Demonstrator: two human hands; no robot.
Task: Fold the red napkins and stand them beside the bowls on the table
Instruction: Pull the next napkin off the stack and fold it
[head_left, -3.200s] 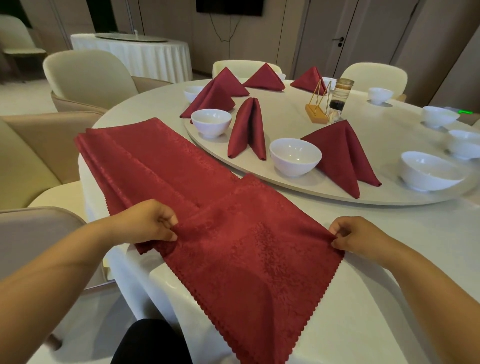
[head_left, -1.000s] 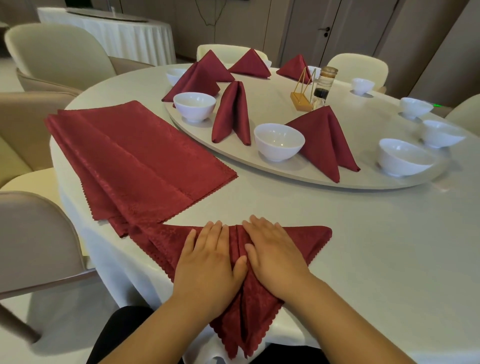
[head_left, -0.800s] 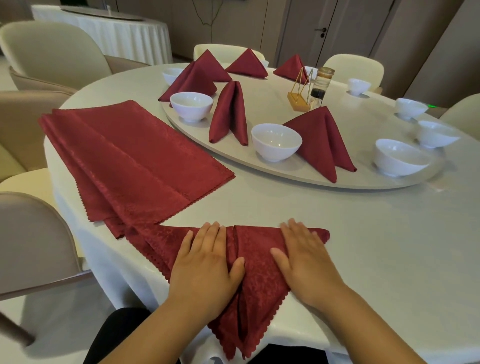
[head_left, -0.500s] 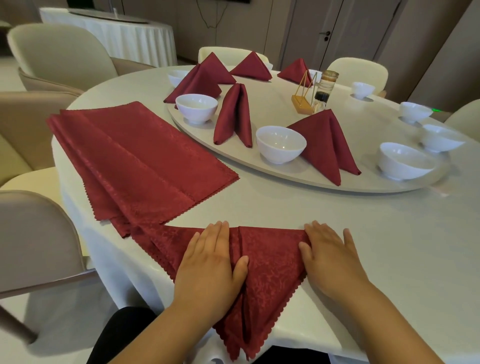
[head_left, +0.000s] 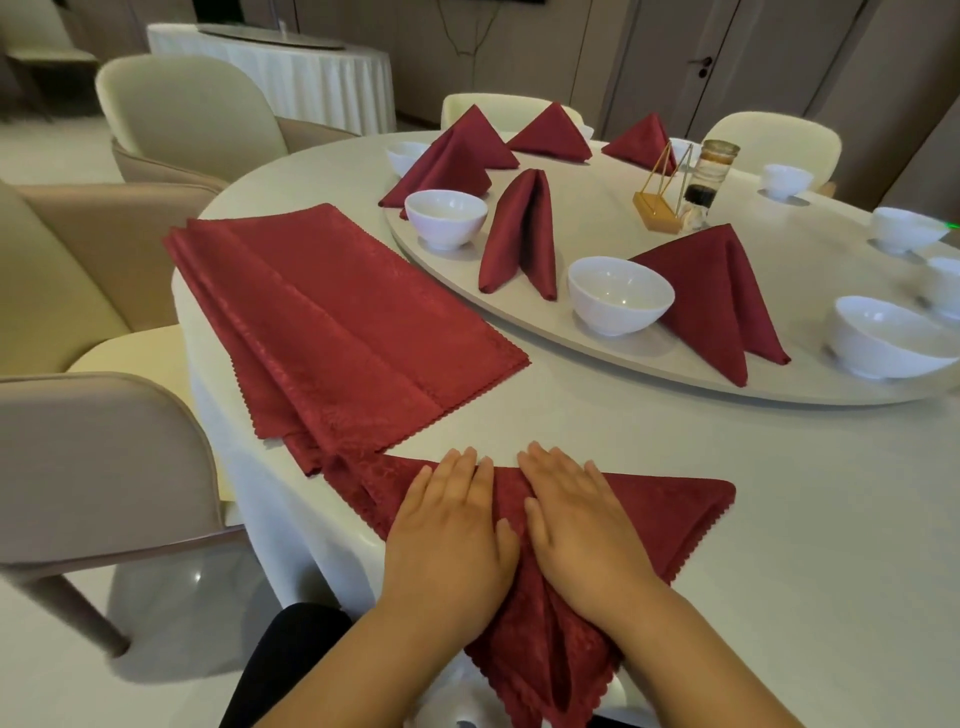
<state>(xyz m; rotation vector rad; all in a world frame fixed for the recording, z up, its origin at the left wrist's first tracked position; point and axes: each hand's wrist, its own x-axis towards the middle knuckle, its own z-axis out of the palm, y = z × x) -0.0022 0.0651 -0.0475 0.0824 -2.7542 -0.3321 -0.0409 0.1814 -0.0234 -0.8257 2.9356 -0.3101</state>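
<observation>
A red napkin (head_left: 670, 509) lies folded into a triangle at the table's near edge, its point hanging over the edge. My left hand (head_left: 452, 530) and my right hand (head_left: 576, 514) press flat on it side by side, fingers straight. A stack of unfolded red napkins (head_left: 332, 322) lies to the left. Folded napkins (head_left: 519, 234) (head_left: 717, 296) stand beside white bowls (head_left: 618, 293) (head_left: 445, 217) on the turntable (head_left: 571, 343).
More bowls (head_left: 883, 338) sit at the turntable's right, and further folded napkins (head_left: 550, 132) at the back. A gold stand (head_left: 657, 208) and a glass jar (head_left: 706, 182) stand mid-turntable. Cream chairs (head_left: 98, 467) ring the white table (head_left: 779, 519).
My right hand slid back from the napkin's right corner to the middle, beside my left hand. The left hand stayed pressed in place.
</observation>
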